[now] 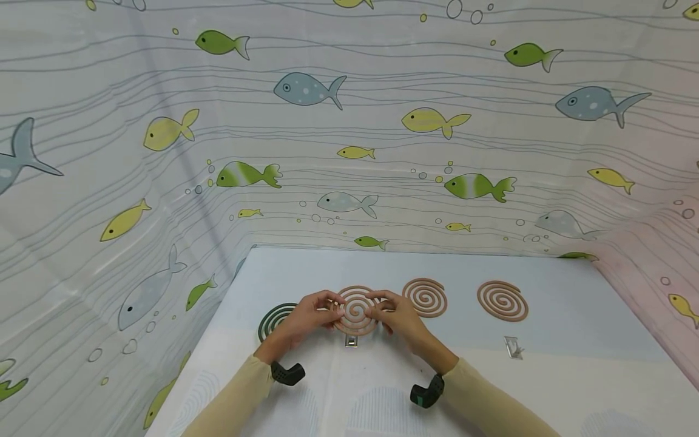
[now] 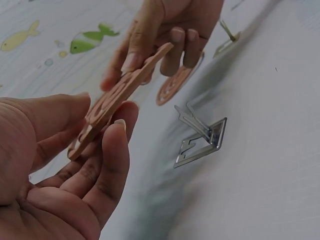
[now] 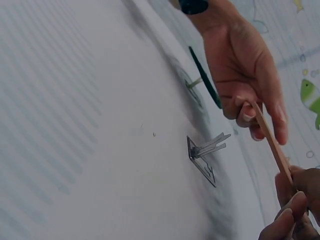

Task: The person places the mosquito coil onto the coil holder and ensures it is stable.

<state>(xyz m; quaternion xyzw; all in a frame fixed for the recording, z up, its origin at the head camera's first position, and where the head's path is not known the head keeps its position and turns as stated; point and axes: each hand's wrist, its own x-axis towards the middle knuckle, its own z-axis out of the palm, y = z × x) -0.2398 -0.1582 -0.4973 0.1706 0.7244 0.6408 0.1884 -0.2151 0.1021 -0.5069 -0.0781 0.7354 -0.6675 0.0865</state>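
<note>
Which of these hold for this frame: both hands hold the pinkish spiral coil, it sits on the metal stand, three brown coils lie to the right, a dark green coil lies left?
1. Both the left hand and the right hand hold the pinkish-brown spiral mosquito coil. True.
2. That coil sits on the folded metal stand. False: it is held above the stand, apart from it.
3. Three brown coils lie to its right. False: two brown spiral coils lie there.
4. A dark green spiral coil lies on the table by the left hand. True.
</note>
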